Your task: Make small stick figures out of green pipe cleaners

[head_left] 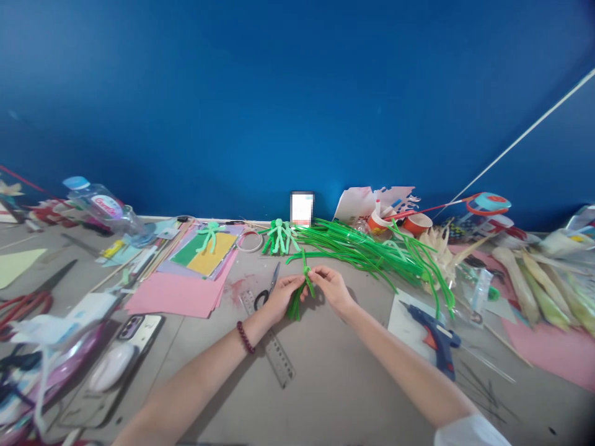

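Note:
Both my hands meet over the middle of the grey table on a bundle of green pipe cleaners [296,302]. My left hand [282,297] grips the lower part of the bundle; a dark bead bracelet is on that wrist. My right hand [329,286] pinches the bundle's upper end, where one strand sticks up. Behind them lies a big loose pile of green pipe cleaners [367,251]. Small green pipe-cleaner figures [279,236] lie near the wall.
Scissors [268,288] and a clear ruler [272,341] lie by my left hand. A blue glue gun [434,334] rests at the right. Pink and yellow paper sheets [186,288], a phone [134,325], a water bottle [100,207], paper cups [416,223] and corn husks [534,279] crowd the sides.

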{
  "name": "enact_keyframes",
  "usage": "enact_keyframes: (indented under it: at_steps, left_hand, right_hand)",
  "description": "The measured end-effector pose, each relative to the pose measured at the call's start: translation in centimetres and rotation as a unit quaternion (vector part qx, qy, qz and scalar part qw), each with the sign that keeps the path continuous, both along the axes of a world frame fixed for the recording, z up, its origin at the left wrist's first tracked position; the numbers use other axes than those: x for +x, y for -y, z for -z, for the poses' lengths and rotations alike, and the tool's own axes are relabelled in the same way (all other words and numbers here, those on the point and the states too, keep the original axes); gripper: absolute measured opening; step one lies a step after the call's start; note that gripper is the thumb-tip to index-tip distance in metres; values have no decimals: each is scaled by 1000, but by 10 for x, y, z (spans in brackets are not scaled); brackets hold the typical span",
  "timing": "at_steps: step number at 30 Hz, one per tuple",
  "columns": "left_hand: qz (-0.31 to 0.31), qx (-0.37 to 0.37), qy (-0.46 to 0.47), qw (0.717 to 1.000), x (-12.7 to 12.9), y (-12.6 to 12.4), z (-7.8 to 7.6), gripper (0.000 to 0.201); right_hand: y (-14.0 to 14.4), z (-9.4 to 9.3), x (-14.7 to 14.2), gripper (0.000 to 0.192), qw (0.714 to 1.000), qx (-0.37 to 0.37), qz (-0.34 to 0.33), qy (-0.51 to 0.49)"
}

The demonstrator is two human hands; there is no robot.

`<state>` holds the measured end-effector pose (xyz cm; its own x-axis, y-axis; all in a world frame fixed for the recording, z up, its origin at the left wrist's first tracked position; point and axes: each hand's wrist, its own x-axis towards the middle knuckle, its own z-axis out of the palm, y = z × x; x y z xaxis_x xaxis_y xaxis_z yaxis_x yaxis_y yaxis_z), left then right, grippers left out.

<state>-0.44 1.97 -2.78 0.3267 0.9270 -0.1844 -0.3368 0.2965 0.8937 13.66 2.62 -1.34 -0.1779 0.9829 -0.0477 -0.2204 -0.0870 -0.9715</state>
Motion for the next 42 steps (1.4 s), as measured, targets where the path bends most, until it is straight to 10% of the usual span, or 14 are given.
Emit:
enact_keyframes:
  at_steps: [21, 31, 42]
  left_hand:
    - [-34, 13, -18, 999, 3, 4, -6, 35]
    - [-83, 49, -22, 995, 5, 6, -6, 29]
    - [-140, 187, -210, 949, 10, 12, -4, 20]
  right_hand:
    - [7, 10, -8, 33, 998, -43, 36, -19]
    - [6, -6, 3, 14, 960, 192, 108, 170]
    - [2, -2, 0, 28, 988, -4, 110, 113]
